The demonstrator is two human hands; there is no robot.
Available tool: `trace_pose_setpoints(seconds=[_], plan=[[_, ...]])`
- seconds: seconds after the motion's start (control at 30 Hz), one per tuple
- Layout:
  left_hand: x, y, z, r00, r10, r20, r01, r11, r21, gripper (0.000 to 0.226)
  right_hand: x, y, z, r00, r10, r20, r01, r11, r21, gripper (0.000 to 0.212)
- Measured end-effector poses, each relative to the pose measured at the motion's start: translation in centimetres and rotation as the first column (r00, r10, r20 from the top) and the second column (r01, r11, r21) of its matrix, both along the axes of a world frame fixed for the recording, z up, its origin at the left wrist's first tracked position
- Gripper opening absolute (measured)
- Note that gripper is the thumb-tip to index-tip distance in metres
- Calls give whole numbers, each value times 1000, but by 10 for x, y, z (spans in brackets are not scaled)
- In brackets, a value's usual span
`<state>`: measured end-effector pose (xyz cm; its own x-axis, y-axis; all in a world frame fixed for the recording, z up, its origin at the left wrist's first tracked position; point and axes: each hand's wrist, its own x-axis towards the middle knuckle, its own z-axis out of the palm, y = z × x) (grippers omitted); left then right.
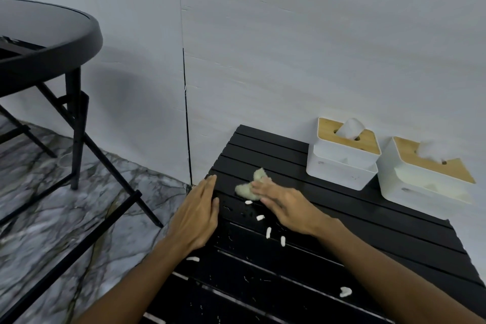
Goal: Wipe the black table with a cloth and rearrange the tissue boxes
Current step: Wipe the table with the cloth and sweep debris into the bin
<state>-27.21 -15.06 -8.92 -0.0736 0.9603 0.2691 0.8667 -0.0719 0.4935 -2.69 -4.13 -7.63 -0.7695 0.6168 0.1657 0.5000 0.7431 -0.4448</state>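
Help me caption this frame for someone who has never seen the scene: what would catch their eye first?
Two bare hands at the near left corner of the black slatted table: the right hand presses a pale cloth flat, and the left hand rests at the table's left edge. White scraps dot the slats near the hands. Two white tissue boxes with wooden lids stand side by side at the back against the wall.
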Motion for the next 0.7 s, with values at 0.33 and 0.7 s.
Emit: trace_pose_setpoints(seconds=[0.33,0.7], plan=[[-5,-23,6,994,79,81,-77,997,-24,56,-20,23,21,805,-513,-299,502,857,-118,26],[-10,-20,4,932,125,339,-125,992,-20,70,-109,19,10,991,-13,135,3,997,75,31]])
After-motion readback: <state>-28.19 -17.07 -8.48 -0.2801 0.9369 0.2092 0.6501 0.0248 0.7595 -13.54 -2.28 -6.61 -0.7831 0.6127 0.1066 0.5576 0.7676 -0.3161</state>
